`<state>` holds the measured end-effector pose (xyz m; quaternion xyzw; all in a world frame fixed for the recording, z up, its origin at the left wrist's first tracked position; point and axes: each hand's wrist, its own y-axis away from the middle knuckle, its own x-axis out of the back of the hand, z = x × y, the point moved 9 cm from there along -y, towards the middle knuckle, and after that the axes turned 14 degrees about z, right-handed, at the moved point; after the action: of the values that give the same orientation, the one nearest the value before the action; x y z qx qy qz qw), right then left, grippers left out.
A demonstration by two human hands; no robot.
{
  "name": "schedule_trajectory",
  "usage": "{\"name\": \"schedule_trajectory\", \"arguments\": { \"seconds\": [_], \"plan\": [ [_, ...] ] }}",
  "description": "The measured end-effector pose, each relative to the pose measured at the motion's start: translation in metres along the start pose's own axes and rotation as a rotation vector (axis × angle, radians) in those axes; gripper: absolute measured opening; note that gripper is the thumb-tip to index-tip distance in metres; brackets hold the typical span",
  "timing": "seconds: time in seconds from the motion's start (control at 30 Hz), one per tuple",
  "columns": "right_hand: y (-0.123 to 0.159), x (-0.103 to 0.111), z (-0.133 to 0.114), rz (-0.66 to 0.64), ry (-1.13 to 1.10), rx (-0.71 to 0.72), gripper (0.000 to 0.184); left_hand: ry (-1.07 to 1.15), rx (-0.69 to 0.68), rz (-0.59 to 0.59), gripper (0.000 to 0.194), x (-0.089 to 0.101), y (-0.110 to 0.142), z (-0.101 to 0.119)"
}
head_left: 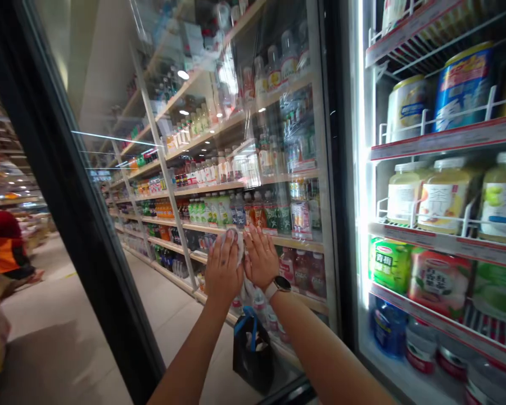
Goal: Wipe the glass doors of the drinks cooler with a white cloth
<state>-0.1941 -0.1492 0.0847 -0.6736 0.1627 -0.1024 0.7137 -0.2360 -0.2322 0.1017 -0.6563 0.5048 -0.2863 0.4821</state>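
In the middle of the head view, my left hand (pixel 224 264) lies over a white wiping cloth (pixel 238 239) and presses it to the glass door (pixel 122 112). Part of the cloth shows between and past its fingers. Close beside it on the right, my right hand (pixel 260 256) rests flat with its fingers stretched up along the glass. A watch (pixel 281 283) sits on that wrist. Both arms reach forward from the bottom edge. Whether the right palm also touches the cloth cannot be made out.
Right of the door stands a lit cooler with drinks on wire shelves (pixel 430 239). Long shelves of bottles (pixel 211 169) show in the glass. Low down is a black bag (pixel 253 360) with blue handles. A person in red (pixel 2 236) is at the far left.
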Motion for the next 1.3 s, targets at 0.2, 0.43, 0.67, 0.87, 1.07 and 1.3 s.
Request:
{"name": "schedule_trajectory", "arguments": {
  "seconds": [0.2,0.43,0.67,0.87,1.07,1.3],
  "plan": [
    [-0.001,0.0,0.0,0.013,0.003,0.0,0.066,0.08,-0.034,-0.093,0.047,0.024,0.08,0.019],
    [-0.002,0.001,-0.002,0.019,0.003,0.015,0.068,0.06,-0.094,-0.121,0.048,0.015,0.024,-0.007],
    [-0.002,0.002,-0.001,0.006,-0.002,0.006,0.069,-0.051,0.055,0.025,0.057,0.006,-0.033,-0.025],
    [-0.001,0.002,0.001,0.001,0.003,0.002,0.067,-0.015,-0.026,-0.018,0.069,0.023,0.05,0.009],
    [-0.002,0.002,0.001,0.006,0.024,0.01,0.066,0.039,-0.074,-0.095,0.066,0.036,0.094,0.023],
    [-0.003,0.003,0.001,0.015,-0.012,-0.006,0.066,-0.014,0.006,-0.138,0.058,0.006,0.003,0.0]
  ]
}}
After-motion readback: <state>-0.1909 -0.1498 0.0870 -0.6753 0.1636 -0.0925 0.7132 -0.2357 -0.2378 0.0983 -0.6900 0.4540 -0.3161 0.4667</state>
